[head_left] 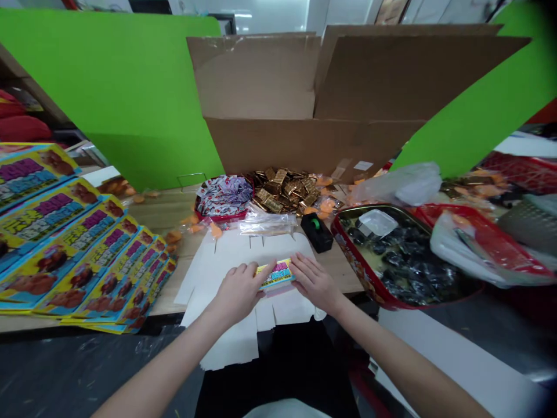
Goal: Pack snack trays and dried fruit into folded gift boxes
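Note:
A small printed box [275, 274] in yellow, blue and pink lies between my hands, over flat white cardboard sheets [243, 249]. My left hand [239, 290] grips its left end, thumb along the top and the other fingers curled. At the right end, the fingers of my right hand [314, 281] are pressed together against the box. Just beyond the sheets sit clear plastic sleeves [270, 223] and a black tape dispenser [317, 232] with a green core.
Stacked printed cartons [87, 249] lean at the left. A bowl of small sachets [224, 197] and a heap of gold-wrapped pieces [282, 188] stand before a large open cardboard box [304, 145]. On the right is a red-rimmed tin [369, 278] holding dark wrapped pieces.

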Tool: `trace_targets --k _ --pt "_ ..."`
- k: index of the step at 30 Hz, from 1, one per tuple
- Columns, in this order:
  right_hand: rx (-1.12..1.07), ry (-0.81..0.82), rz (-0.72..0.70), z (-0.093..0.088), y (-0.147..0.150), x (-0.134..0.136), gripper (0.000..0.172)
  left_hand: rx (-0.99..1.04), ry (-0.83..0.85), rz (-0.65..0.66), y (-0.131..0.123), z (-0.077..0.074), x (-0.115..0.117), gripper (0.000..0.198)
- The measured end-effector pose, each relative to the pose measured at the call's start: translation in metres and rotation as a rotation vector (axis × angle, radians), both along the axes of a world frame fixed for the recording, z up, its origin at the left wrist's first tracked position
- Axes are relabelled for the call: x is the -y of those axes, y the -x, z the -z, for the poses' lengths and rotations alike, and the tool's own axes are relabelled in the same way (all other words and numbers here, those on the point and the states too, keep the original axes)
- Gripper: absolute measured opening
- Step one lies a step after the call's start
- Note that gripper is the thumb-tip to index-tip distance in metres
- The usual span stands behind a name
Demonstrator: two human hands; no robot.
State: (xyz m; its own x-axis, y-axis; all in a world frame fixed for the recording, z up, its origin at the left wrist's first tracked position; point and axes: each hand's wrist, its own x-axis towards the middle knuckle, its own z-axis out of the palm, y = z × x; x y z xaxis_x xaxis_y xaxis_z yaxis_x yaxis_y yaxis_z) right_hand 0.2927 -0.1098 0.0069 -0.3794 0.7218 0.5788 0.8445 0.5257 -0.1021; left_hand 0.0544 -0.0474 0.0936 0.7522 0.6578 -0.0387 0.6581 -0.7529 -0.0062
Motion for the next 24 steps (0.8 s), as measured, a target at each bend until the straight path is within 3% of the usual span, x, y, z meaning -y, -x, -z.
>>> trace_targets --k 2,5,8,10,13,16,19,24 --pt "-0.174 0.012 0.107 0.02 -0.005 0.015 0.056 -0.018 0.014 0.013 0.006 -0.003 -0.004 0.071" --pt "-0.568 0.159 0.425 0.035 -0.027 0.014 0.05 -0.06 -0.015 -0.036 0.014 -0.005 -0.011 0.066" --pt "-0.932 0.344 0.772 0.025 -0.063 -0.02 0.04 -0.098 -0.022 -0.042 0.017 -0.001 -0.013 0.065" --pt "-1.041 0.469 0.891 0.012 -0.085 -0.055 0.032 -0.1 -0.006 -0.039 0.016 0.003 -0.012 0.065" --pt "-1.143 0.665 0.923 0.002 -0.105 -0.102 0.025 -0.086 0.009 -0.04 0.015 0.006 -0.012 0.066" --pt "-1.276 0.786 0.911 0.002 -0.109 -0.122 0.029 -0.081 0.0 -0.039 0.017 0.007 -0.013 0.066" --pt "-1.395 0.741 0.873 0.007 -0.106 -0.112 0.028 -0.075 -0.016 -0.036 0.018 0.009 -0.016 0.064" --pt "-1.492 0.473 0.81 0.024 -0.095 -0.08 0.023 -0.027 -0.019 -0.001 0.021 0.014 -0.02 0.059"
